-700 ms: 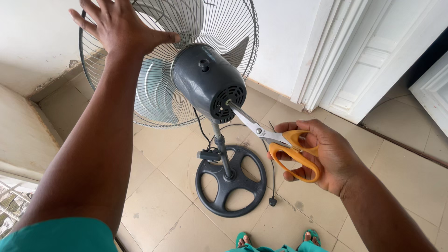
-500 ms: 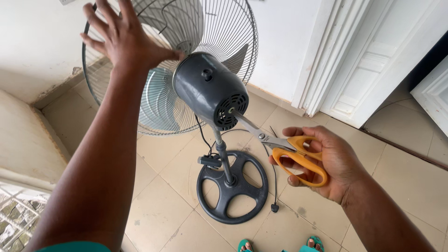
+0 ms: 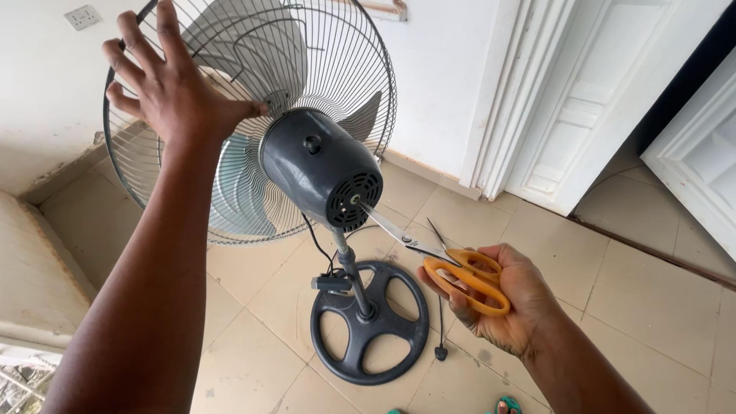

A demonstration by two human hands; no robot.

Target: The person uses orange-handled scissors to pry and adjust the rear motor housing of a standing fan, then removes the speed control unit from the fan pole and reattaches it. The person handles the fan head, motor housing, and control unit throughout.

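The left hand (image 3: 172, 92) lies flat and spread on the fan (image 3: 253, 115) cage, steadying it; the right hand (image 3: 498, 295) grips orange scissors (image 3: 452, 268) (blades parted), one tip at the motor's (image 3: 322, 172) rear, as if turning a screw.

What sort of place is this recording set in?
Probably a room or porch of a home. The floor is beige tile, there are white panelled doors and a wall socket, and a household pedestal fan stands there. The left hand rests on its grille; the right hand holds scissors.
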